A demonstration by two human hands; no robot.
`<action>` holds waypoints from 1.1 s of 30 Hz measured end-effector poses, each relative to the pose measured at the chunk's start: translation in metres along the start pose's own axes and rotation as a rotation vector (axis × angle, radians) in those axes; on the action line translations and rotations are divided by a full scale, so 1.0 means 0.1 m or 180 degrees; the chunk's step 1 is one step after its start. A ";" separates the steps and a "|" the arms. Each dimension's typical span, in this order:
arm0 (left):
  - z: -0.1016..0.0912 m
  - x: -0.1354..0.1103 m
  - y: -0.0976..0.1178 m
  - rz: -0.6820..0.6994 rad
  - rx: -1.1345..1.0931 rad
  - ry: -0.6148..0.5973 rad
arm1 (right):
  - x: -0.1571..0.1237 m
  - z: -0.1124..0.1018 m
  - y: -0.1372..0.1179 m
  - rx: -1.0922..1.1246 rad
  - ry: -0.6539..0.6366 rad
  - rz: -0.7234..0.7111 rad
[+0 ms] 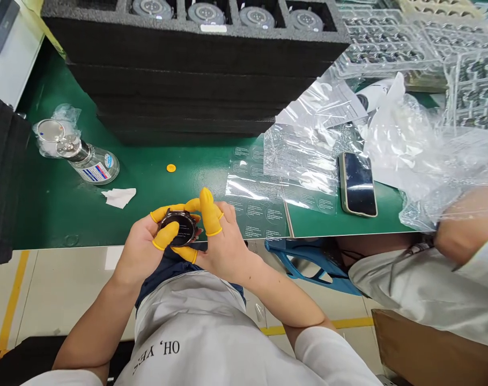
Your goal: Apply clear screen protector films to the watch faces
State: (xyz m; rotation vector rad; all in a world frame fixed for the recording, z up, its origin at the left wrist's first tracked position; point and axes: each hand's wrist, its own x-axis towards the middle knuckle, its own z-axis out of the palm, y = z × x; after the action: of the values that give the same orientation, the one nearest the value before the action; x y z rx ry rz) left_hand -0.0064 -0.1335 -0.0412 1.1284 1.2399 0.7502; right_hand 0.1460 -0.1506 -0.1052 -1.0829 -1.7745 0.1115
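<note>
A round, dark smartwatch with small light text on its face is held between my two hands at the table's front edge. My left hand grips it from the left, thumb lying over the face and fingers behind the rim. On the other side my right hand holds its right rim, with the index finger raised and the thumb below. Yellow finger cots cover several fingertips of both hands. The fingers under the watch are hidden. A loose yellow finger cot lies on the green table beyond my hands.
Stacked black foam trays with several round watches stand ahead. A pump bottle and white wipe lie left. Rightward are a printed film sheet, phone, plastic bags, clear trays and another person's arm.
</note>
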 end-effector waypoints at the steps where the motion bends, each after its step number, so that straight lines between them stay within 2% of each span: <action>1: -0.01 0.00 -0.02 0.0063 0.0028 0.0049 | 0.01 0.01 -0.01 -0.0019 0.0100 -0.0022; 5: 0.00 0.02 -0.11 0.0428 0.0227 0.0365 | 0.03 0.05 -0.04 -0.0086 0.0346 -0.0131; 8: 0.04 0.04 -0.08 0.0341 0.0050 0.0353 | 0.03 0.05 -0.03 -0.0093 0.0375 -0.0154; 13: 0.04 -0.01 0.05 0.0150 -0.0416 0.0126 | 0.05 0.02 0.01 0.0008 0.0339 0.0079; 17: -0.01 -0.06 -0.02 0.0290 -0.0226 0.0176 | 0.04 0.03 0.02 -0.0003 0.0446 0.0117; 22: -0.02 -0.08 -0.16 0.0581 0.0119 0.0442 | 0.01 0.08 -0.01 -0.0067 0.0666 0.0045; 27: -0.03 -0.03 -0.09 0.0354 0.0151 0.0515 | 0.00 0.08 0.00 -0.0032 0.0623 0.0032; 30: -0.07 0.00 0.04 0.0359 0.0585 0.0548 | 0.01 0.07 0.02 0.0014 0.0437 0.0011; 33: -0.13 0.01 0.23 0.0359 0.1615 0.0491 | 0.01 0.06 0.06 0.0217 0.0315 -0.0101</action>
State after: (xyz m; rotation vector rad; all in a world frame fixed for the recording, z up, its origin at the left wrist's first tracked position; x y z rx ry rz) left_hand -0.0154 -0.1225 -0.0187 1.5852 1.5587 0.6295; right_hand 0.1450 -0.1438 -0.1101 -0.9946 -1.6866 0.0966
